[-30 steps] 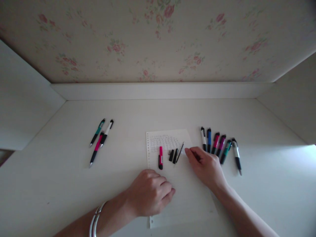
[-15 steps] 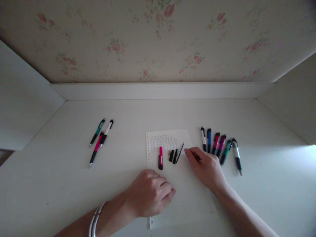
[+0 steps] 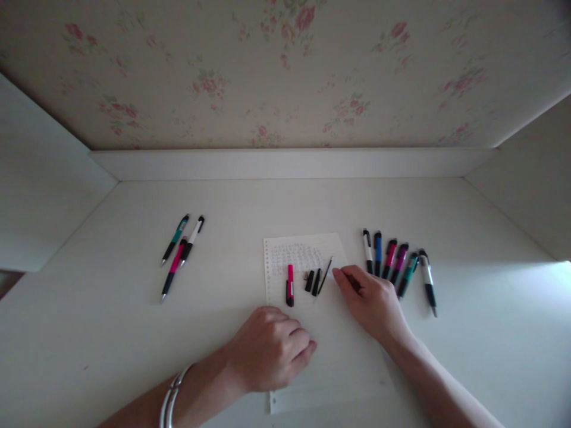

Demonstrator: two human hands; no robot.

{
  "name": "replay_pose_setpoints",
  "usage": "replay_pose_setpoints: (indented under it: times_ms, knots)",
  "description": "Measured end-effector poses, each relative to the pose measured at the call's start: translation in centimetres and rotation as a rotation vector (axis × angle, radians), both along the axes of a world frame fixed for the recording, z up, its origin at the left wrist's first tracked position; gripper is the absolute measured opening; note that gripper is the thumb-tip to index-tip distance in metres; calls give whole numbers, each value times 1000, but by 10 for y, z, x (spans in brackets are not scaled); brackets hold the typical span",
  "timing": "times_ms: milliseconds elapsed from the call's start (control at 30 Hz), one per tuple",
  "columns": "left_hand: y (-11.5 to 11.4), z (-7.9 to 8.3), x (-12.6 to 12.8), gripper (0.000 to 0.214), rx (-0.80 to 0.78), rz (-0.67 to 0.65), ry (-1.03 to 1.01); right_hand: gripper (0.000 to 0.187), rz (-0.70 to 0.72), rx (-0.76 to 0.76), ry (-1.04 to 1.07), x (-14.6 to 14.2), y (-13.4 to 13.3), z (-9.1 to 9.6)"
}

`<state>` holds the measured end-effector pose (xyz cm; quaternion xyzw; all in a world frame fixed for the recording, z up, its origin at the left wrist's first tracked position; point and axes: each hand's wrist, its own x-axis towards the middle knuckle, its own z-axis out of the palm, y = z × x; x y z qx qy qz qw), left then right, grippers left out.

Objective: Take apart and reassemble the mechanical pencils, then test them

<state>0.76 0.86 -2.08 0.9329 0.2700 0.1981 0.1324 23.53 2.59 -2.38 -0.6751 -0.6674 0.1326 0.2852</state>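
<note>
A sheet of lined paper [image 3: 332, 362] with handwriting near its top lies on the desk. On it, left to right, are a pink pen barrel with a black clip [image 3: 290, 286], a short black pen part [image 3: 309, 281], a black grip tube [image 3: 316, 282] and a slim dark refill [image 3: 325, 276]. My left hand [image 3: 276, 351] rests on the lower left of the sheet, fingers curled in, nothing visible in them. Just right of the refill is my right hand [image 3: 368, 297], thumb and forefinger pinched together; anything between them is too small to make out.
Several pens lie in a row to the right, among them a blue pen [image 3: 378, 252] and a white pen [image 3: 427, 279]. Three pens, one of them pink [image 3: 173, 270], lie at the left. White side panels and a floral wall [image 3: 285, 89] border the desk [image 3: 111, 309].
</note>
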Motion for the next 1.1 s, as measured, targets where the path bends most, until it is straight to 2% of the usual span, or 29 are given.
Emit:
replay_pose_setpoints:
  times_ms: [567, 733, 800, 933, 1033, 1100]
  knots:
    - [0, -1, 0, 32, 4, -5, -26, 38, 13, -25, 16, 0, 0, 2]
    - [0, 2, 0, 34, -5, -4, -55, 34, 12, -9, 71, -1, 0, 5]
    - [0, 4, -1, 34, -3, 37, -103, 34, 11, 4, 77, -1, -1, 5]
    - [3, 7, -4, 29, -18, 216, -203, 36, 3, 55, 63, -2, -3, 5]
    - [5, 6, -4, 10, -46, 296, -190, 36, 1, 105, 14, -2, -5, 4]
    - [5, 6, -3, 14, -51, 341, -146, 37, 20, 147, -17, -1, -5, 5]
